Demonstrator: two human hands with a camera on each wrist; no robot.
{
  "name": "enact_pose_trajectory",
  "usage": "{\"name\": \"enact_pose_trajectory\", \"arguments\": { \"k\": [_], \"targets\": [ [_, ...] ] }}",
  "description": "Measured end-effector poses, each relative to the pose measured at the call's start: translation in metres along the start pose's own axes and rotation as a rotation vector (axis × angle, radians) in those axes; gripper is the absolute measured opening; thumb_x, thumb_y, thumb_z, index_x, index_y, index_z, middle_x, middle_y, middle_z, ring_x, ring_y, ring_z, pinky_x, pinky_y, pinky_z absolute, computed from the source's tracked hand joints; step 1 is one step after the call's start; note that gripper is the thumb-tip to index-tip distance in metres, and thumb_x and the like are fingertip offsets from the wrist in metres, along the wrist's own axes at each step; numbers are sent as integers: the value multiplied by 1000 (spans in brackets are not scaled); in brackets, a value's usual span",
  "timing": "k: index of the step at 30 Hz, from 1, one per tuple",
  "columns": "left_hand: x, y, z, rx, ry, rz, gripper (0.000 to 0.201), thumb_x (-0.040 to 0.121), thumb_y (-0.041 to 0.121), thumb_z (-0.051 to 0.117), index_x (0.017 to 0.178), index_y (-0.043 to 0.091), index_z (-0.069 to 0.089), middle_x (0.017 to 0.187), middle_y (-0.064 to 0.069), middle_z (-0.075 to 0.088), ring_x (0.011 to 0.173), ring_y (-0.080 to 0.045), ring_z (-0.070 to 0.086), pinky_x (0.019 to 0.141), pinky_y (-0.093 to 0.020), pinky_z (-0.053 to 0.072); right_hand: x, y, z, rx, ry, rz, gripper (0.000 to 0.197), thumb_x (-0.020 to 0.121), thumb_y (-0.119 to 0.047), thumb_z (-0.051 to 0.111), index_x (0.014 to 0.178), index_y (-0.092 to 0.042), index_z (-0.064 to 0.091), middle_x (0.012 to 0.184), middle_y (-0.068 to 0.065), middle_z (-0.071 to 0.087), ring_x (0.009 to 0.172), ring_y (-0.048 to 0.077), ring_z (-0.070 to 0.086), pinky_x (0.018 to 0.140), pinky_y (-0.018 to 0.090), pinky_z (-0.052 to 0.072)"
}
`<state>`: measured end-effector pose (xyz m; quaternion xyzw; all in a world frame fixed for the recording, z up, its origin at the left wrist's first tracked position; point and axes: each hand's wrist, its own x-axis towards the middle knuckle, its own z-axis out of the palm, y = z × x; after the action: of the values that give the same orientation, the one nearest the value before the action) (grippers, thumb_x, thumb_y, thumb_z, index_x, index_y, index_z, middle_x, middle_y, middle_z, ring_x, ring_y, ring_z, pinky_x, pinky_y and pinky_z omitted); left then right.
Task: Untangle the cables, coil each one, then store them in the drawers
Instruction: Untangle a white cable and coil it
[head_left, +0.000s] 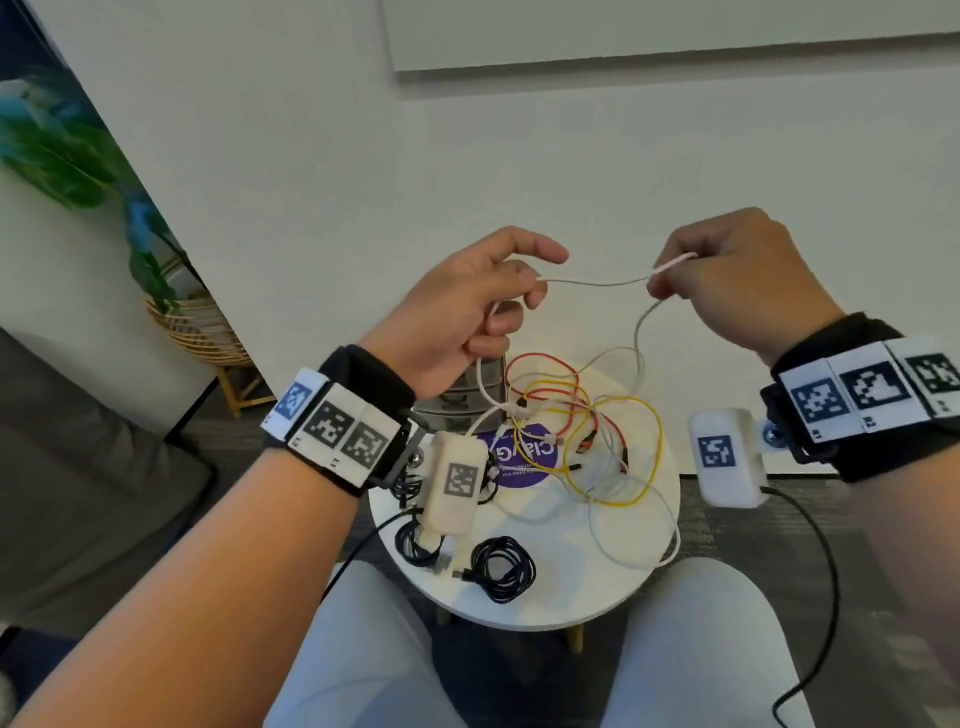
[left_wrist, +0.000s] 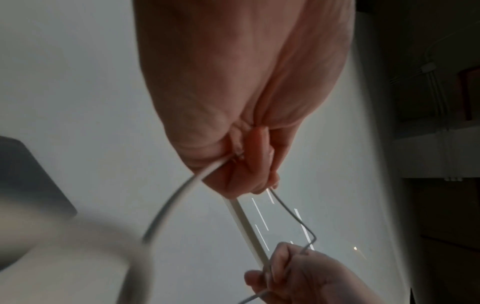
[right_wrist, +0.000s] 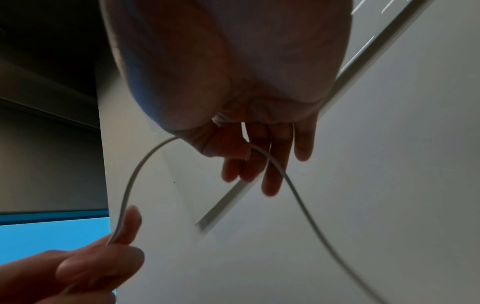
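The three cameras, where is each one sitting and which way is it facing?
Head: on the head, facing down over both forearms, left hand, right hand and knees at the table.
Left wrist: under the left hand, facing up past the fingers at a wall.
Right wrist: under the right hand, likewise upward.
All share the white cable held between both hands.

A round white counter (head_left: 545, 608) is standing before a plain white wall (head_left: 311, 156). A green leafy plant (head_left: 67, 156) is sitting in a woven wicker basket stand (head_left: 208, 332) beside a grey sofa (head_left: 78, 493).
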<state>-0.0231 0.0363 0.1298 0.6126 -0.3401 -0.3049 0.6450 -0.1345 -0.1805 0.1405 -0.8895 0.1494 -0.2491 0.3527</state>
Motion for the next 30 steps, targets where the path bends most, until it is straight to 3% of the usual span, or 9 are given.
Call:
{"name": "enact_pose_trajectory", "arguments": {
  "k": [2,4,8,14,17,21,26,28,30],
  "targets": [
    [4,1,3,122,44,19,22,105,5,45,117,16,61,81,-1,53,54,-10,25,43,-20,15,-3,-12,-1,-27,-71,-55,25,77,4,58,77,-13,76,65,-12,70,59,-2,57,56,13,37],
    [8,1,8,205,108,40,20,104,5,47,115,15,62,81,-3,57,50,-9,27,41,-18,19,-5,-25,-3,-70,-226,-106,27,78,0,62,87,-21,76,77,-4,74,71,4,60,68,27,43],
    [10,0,9,238,186,96,18,104,6,51,118,10,61,83,-5,62,46,-7,32,41,-18,24,-9,-38,-2,-154,-643,-112,12,94,-31,65,103,-26,70,64,-2,68,61,10,64,70,33,50],
    [0,-2,-8,200,55,-62,29,107,25,49,96,5,67,57,2,39,44,-10,20,41,-24,12,9,-20,-3,-36,-282,-241,35,102,-38,54,76,-18,67,51,-9,44,45,15,42,52,31,38],
    [-7,-1,-15,-106,-87,-101,38,107,28,37,83,10,60,54,7,26,48,-9,12,44,-26,7,19,-7,-2,-40,-158,-186,37,103,-41,52,76,-16,61,48,-15,45,45,5,38,56,29,29],
    [-8,10,-12,-338,-103,54,34,102,23,37,108,8,67,61,6,29,50,-8,11,45,-24,9,12,-6,22,-257,-331,-192,42,106,-40,41,79,-16,62,64,-4,52,64,16,50,60,32,32],
    [-2,5,-7,-366,96,162,43,109,22,34,143,0,48,79,2,60,46,-4,33,39,-16,23,-1,-21,40,-354,-539,-279,40,106,-42,41,85,-22,69,64,-6,55,64,6,52,64,30,35],
    [0,3,-1,-347,179,176,41,110,18,37,145,-3,40,110,-9,73,68,-8,65,49,-13,45,-8,-33,43,-303,-665,-337,35,106,-38,42,91,-23,70,64,-7,54,63,4,51,64,24,36],
    [2,0,2,-321,233,185,41,109,10,37,149,-2,34,136,-20,62,115,-23,69,86,-20,58,-12,-48,39,-178,-747,-370,32,106,-33,46,90,-22,71,61,-9,52,57,4,48,60,20,34]
  ]
}}
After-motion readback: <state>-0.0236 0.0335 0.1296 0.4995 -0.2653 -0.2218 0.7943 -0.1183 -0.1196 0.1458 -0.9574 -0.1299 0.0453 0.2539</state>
